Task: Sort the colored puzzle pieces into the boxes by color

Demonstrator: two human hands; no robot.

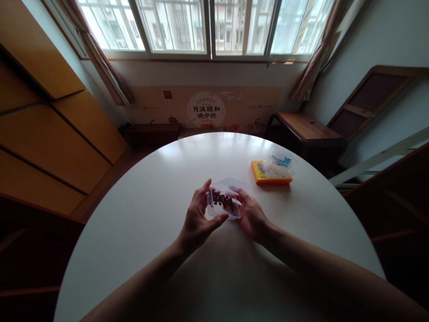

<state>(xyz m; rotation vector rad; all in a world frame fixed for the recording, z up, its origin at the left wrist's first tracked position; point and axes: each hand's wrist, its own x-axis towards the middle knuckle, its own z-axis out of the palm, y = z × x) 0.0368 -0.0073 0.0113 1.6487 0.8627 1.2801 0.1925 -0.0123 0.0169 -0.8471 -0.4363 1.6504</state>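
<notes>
Small clear plastic box (224, 204), lid (231, 184) swung open toward 12 o'clock, sits between both hands just above the round white table (140, 210). Dark brown small pieces fill the box; too small to tell what they are.

Left hand (197, 217) at the box's 9 o'clock side: fingers curled around the left wall, thumb reaching under the near edge at about 6 o'clock, gripping the box. Right hand (250, 214) at the box's 3 o'clock side: fingers closed against the right wall, touching it, also holding. Box tilted slightly, near edge lower. Cannot tell whether its bottom touches the table.

Both forearms come in from 6 o'clock, crossing the near part of the table.

At about 1 o'clock from the hands, well apart, lies an orange flat box (268, 176) with a clear plastic packet (279, 162) resting on top of it, blue print showing on the packet.

Beyond the table at 12 o'clock: a wide window (208, 27) with curtains either side and a printed panel below it. A wooden bench (303, 125) stands at 2 o'clock.
</notes>
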